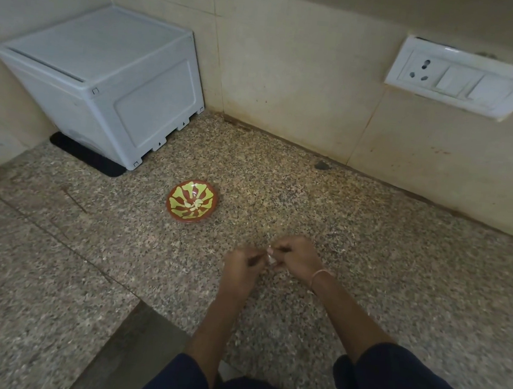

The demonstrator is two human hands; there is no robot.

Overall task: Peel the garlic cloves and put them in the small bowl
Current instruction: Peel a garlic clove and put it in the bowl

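A small brown bowl [192, 200] with a yellow-green flower pattern stands on the speckled granite counter [369, 235]. A few pale peeled garlic cloves [196, 204] lie in its middle. Nearer to me, right of the bowl, my left hand [243, 263] and my right hand [296, 256] meet just above the counter. Their curled fingertips pinch a small white garlic clove [271, 257] between them; most of the clove is hidden by the fingers. A thin bangle circles my right wrist.
A white plastic box [103, 81] sits on a black mat in the back left corner. A white socket and switch plate [464, 77] is on the tiled wall at the right. The counter steps down at the front left edge [133, 310].
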